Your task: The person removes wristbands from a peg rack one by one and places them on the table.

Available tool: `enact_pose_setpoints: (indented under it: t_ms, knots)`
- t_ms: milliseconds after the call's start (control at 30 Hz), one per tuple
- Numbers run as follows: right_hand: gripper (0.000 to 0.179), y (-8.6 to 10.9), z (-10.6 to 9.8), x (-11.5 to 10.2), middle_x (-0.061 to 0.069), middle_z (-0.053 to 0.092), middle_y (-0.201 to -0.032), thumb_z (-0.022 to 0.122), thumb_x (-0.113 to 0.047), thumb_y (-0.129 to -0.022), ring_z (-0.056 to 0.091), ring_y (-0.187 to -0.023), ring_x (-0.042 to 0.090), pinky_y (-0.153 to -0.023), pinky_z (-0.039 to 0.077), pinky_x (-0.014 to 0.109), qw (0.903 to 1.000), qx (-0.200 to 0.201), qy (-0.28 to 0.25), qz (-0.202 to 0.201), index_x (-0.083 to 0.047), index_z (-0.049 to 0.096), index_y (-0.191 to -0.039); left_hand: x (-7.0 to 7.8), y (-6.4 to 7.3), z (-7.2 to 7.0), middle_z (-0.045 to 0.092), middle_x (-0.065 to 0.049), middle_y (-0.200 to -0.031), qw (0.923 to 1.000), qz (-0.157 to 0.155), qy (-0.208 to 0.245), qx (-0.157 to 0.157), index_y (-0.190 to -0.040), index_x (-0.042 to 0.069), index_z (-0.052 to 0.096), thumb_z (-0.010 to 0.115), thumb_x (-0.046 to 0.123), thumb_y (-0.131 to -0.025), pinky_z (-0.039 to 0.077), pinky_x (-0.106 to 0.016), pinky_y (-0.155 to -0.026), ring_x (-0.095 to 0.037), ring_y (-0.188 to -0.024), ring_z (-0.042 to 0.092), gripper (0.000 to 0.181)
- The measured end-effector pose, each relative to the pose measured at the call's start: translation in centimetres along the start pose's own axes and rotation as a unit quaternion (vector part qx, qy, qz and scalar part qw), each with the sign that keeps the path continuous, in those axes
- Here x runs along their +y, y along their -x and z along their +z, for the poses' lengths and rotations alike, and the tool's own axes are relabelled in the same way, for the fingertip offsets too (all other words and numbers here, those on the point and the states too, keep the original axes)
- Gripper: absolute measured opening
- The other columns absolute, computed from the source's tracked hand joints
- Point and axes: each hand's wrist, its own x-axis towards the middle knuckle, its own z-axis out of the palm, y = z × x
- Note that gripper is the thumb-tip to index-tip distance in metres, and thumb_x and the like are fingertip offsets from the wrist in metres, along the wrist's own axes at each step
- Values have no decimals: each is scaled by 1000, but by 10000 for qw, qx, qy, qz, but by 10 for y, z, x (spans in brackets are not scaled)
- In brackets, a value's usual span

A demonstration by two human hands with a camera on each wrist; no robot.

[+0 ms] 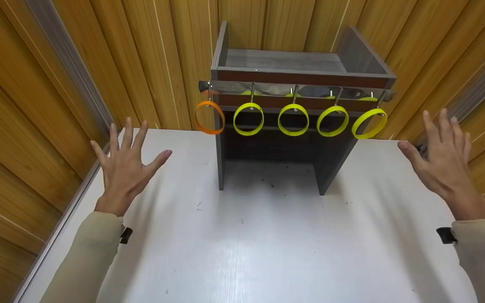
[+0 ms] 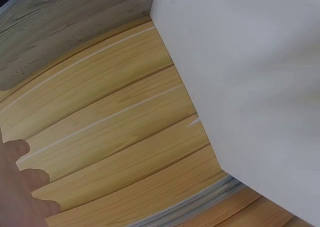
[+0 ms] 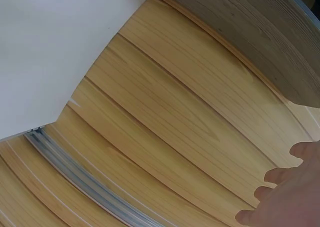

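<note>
My left hand (image 1: 125, 168) is held over the left part of the white table (image 1: 242, 252), fingers spread and holding nothing. On the other side my right hand (image 1: 446, 164) is raised the same way, thumb apart from the fingers, also holding nothing. Between them stands a grey wooden rack (image 1: 335, 158). Along its front runs a shiny metal bar (image 1: 272, 89) with several hooks. An orange ring (image 1: 198, 122) hangs from the leftmost hook, nearest my left hand. Several yellow rings hang to its right; the rightmost yellow ring (image 1: 355, 130) is nearest my right hand.
Yellow wood-panelled walls (image 1: 183, 63) enclose the table at the back and both sides. A grey metal strip (image 1: 72, 59) runs up the left corner. The rack has an upper shelf (image 1: 284, 61) between two side panels. Small dark specks lie on the table under it.
</note>
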Motion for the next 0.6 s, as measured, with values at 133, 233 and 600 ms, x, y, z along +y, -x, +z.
enact_pose_setpoints:
  t_ms: [133, 233, 600]
  knots:
    - [81, -2, -5, -2, 19, -6, -176, 50, -48, -110, -9, -160, 47, -120, -20, 66, 9991, 127, -399, -108, -8, 13, -171, 5, -2, 2, 18, -14, -176, 9994, -97, 293, 132, -169, 21, 30, 48, 81, -94, -19, -73, -116, -43, -161, 4, 98]
    - [77, -4, -9, -4, 15, -3, -177, 51, -42, -111, -9, -160, 43, -120, -20, 68, 9972, 130, -729, -82, -11, 14, -171, 10, -3, 6, 20, -14, -175, 9982, -176, 520, 226, -169, 21, 31, 49, 80, -94, -17, -72, -118, -42, -162, 7, 97]
    - [69, -11, -22, -19, 10, 6, -178, 48, -38, -112, -4, -161, 39, -119, -11, 74, 9894, 329, -1409, 96, -18, 19, -171, 24, -5, 28, 27, -15, -172, 9911, -365, 1223, 378, -167, 17, 36, 62, 70, -92, -9, -72, -121, -43, -160, 17, 95]
